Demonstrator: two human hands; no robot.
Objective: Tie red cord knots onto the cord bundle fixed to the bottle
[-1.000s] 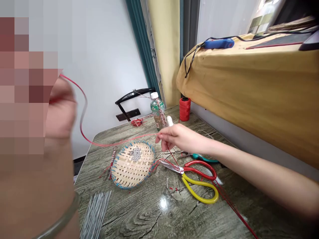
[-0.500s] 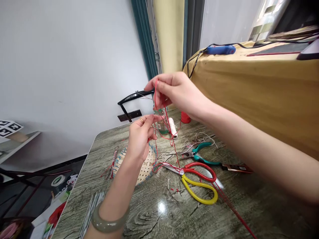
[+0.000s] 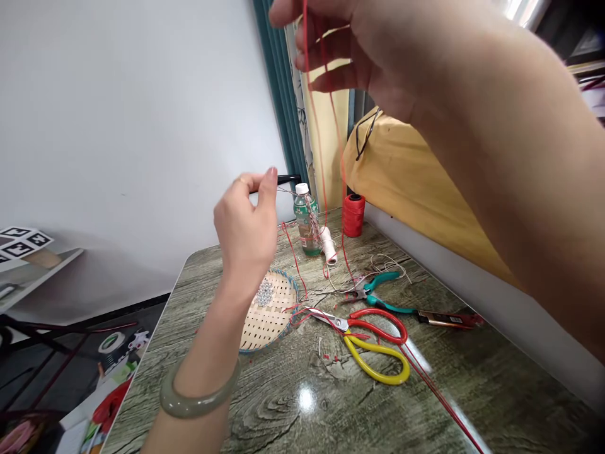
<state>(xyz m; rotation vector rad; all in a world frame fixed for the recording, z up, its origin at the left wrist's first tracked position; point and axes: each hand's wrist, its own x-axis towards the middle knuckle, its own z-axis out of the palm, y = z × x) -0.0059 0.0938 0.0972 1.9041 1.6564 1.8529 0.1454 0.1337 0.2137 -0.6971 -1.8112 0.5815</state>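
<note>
My right hand (image 3: 350,57) is raised high near the top of the view, fingers closed on a thin red cord (image 3: 326,164) that hangs down toward the table. My left hand (image 3: 248,230), with a green bangle on its wrist, is lifted above a round woven tray (image 3: 271,318); its thumb and fingers pinch a fine wire or thread near the plastic bottle (image 3: 305,221). Small silver beads (image 3: 265,293) lie in the tray.
On the grey wood-grain table (image 3: 331,403) lie red-and-yellow scissors (image 3: 373,347), teal-handled pliers (image 3: 378,287), a red thread spool (image 3: 353,214) and a white spool (image 3: 328,244). A yellow-covered surface (image 3: 416,183) stands at the right. A white wall is behind.
My right hand has risen from mid-view to the top, drawing the red cord upward. My left hand has lifted slightly and moved left, uncovering more of the tray.
</note>
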